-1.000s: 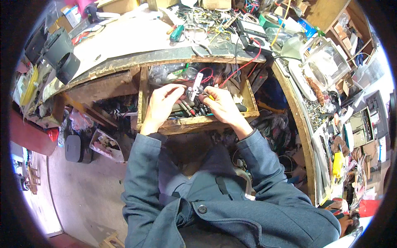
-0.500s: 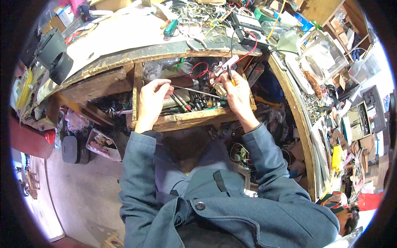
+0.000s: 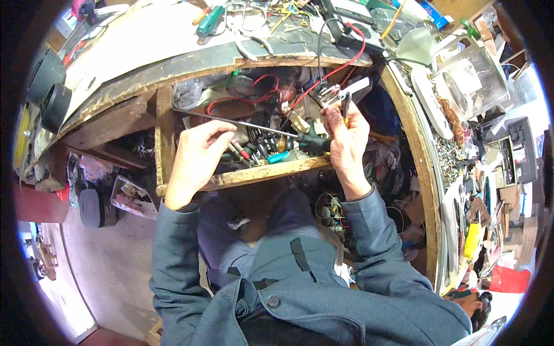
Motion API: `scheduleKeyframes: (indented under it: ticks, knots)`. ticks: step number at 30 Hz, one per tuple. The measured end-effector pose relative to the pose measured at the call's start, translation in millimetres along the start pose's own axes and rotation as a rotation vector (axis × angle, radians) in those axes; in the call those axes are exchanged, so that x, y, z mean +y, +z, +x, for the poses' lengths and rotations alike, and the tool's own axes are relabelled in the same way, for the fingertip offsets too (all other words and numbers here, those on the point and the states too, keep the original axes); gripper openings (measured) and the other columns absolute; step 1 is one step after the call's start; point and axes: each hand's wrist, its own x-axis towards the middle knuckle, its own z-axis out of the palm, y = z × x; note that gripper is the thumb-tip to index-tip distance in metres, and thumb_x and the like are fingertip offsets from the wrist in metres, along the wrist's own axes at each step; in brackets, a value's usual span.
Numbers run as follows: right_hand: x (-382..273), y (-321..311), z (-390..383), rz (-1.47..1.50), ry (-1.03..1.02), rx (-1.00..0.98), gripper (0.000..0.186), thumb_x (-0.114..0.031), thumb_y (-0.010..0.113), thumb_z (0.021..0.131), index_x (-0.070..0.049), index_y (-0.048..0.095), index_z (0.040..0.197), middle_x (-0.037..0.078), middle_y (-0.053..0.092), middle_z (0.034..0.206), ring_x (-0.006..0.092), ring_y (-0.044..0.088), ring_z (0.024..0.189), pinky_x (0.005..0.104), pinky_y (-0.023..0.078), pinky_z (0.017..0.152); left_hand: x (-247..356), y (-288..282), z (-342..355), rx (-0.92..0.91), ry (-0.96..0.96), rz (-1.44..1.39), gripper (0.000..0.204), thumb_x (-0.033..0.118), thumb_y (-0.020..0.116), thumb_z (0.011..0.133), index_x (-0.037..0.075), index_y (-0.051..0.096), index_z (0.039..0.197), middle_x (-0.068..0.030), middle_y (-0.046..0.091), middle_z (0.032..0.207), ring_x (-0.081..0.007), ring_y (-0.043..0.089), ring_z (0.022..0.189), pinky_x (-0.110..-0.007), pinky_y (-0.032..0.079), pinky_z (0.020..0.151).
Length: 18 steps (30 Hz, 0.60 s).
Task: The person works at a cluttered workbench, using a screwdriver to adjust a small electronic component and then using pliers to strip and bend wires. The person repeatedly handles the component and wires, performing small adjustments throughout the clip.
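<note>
On my feed, 2 hands work at the wooden drawer (image 3: 268, 173). The right hand (image 3: 347, 138), at its right end, is clamped on a yellow-handled tool (image 3: 346, 121), a white piece (image 3: 355, 87) just beyond the fingertips. The left hand (image 3: 199, 153) curls its fingers beside a long metal shaft (image 3: 259, 127); I cannot tell whether they touch it.

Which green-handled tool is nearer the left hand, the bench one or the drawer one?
The long-shafted screwdriver in the drawer: its shaft runs past the left hand at the fingertips. The stubbier one lies farther off, on the benchtop.
</note>
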Motion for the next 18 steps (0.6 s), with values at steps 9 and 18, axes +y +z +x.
scheduleKeyframes:
  ticks: [9,18]
  knots:
    - [-1,1,5,0.02,0.022,-0.005,0.017,-0.02,0.062,0.102,-0.005,0.064,0.094,-0.003,0.06,0.086,0.0065,0.049,0.081,0.024,0.042,0.076,13,57,38,-0.453,0.304,0.488,0.023,0.011,0.064,0.085,0.006,0.075,0.105,-0.0194,0.072,0.092,-0.0375,0.07,0.086,-0.046,0.057,0.075]
    - [4,0,9,-0.033,0.028,-0.038,0.018,-0.02,0.063,0.102,-0.003,0.065,0.098,-0.004,0.06,0.084,0.005,0.047,0.078,0.0217,0.04,0.071,2,89,54,-0.355,0.549,0.884,0.018,0.016,0.06,0.084,0.014,0.074,0.095,-0.0122,0.071,0.08,-0.0293,0.072,0.075,-0.043,0.057,0.066]
